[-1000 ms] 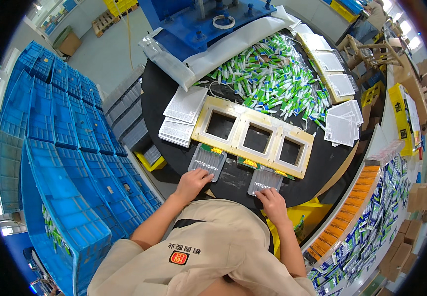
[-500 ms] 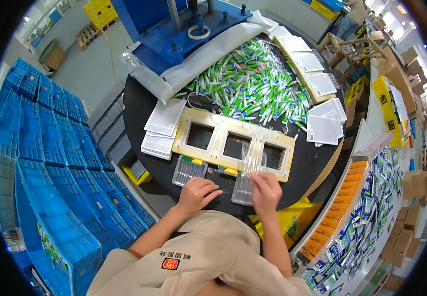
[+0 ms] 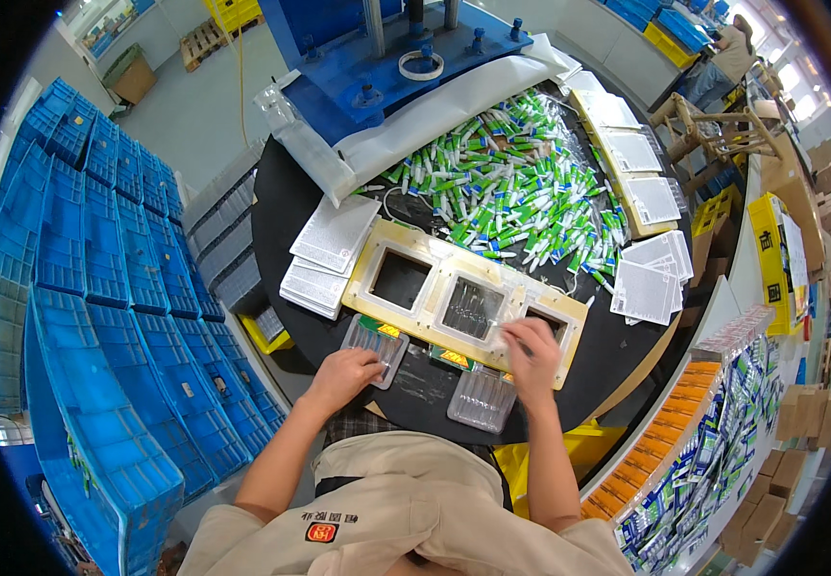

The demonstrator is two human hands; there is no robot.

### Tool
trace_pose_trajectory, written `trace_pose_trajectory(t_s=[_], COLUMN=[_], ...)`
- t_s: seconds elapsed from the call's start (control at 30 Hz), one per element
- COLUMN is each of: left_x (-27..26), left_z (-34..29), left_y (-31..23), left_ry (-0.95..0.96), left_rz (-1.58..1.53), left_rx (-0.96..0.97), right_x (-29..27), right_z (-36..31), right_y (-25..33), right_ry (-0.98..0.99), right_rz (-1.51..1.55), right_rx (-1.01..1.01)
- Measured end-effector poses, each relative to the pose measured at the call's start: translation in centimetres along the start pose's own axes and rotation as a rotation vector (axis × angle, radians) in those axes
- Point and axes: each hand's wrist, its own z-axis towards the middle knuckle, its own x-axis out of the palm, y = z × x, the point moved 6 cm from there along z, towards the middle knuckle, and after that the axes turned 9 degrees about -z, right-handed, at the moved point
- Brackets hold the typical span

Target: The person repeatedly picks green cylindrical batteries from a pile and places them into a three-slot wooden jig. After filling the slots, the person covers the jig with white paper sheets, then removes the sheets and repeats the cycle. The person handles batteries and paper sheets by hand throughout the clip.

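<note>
A pale yellow frame fixture (image 3: 422, 309) with three square openings lies slanted on the round black table. A clear plastic blister tray (image 3: 474, 309) is in its middle opening. Over the right opening, my right hand (image 3: 532, 357) is closed in a pinch on clear plastic, apparently another blister tray; glare blurs its outline. My left hand (image 3: 346, 376) has its fingers curled onto the edge of a clear blister tray with a green-and-yellow card (image 3: 383, 327), in front of the fixture's left end. A second clear tray (image 3: 482, 399) lies below my right hand.
Green-and-white tubes (image 3: 521, 192) are heaped beyond the fixture. Printed white cards (image 3: 324, 240) are stacked left, with more cards (image 3: 650, 278) right. A blue press (image 3: 406, 67) stands behind. Blue crates (image 3: 98, 288) line the left; packaged goods (image 3: 703, 451) cover the right-hand table.
My right hand has moved from the front edge up over the fixture's right opening. A clear tray now shows in the middle opening. My left hand has shifted onto the left tray.
</note>
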Motion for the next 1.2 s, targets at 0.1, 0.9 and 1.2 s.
trace_pose_trajectory(t_s=[0.1, 0.9, 1.2], left_x=[0.3, -4.3, -5.2], left_z=[0.0, -0.4, 9.4], left_y=[0.7, -5.6, -2.0], left_ry=[0.142, -0.053, -0.194], left_rz=[-0.003, 0.036, -0.001], left_rx=[0.028, 0.09, 0.122], right_x=[-4.2, -4.1, 8.9], right_z=[-2.0, -0.4, 15.0], right_y=[-1.0, -5.4, -9.2], right_ry=[-0.111, -0.111, 0.009], right_rz=[-0.246, -0.102, -0.308], right_rx=[-0.022, 0.187, 0.148])
